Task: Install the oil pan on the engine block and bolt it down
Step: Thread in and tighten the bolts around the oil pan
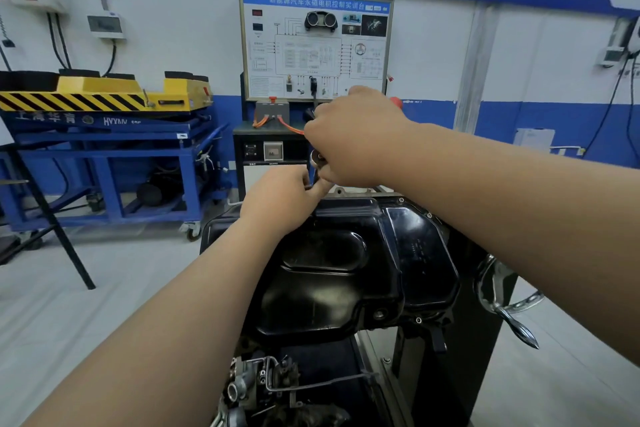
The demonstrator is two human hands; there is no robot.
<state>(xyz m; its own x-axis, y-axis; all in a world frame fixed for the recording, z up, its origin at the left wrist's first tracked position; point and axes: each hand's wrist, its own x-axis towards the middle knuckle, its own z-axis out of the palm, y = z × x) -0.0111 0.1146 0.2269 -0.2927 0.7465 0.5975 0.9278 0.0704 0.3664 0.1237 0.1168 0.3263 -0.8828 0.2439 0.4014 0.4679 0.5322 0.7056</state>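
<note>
Your engine stand (453,388), on the grey floor (104,322), carries the engine block (277,378) with the oil pan (346,274) on top

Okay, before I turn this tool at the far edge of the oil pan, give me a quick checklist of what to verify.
1. Black stamped-metal oil pan lying flat on the grey engine block: ok, as far as shows.
2. Right hand grip on the silver metal tool: ok, fingers curled round it.
3. Left hand steadying the tool's lower end: cannot tell; its fingers curl there, but the contact is hidden.
4. Tool seated on a bolt head: cannot tell, the hands cover it.
5. Small silver rim bolts in place along the right and near rim: ok; tightness cannot tell.
</note>
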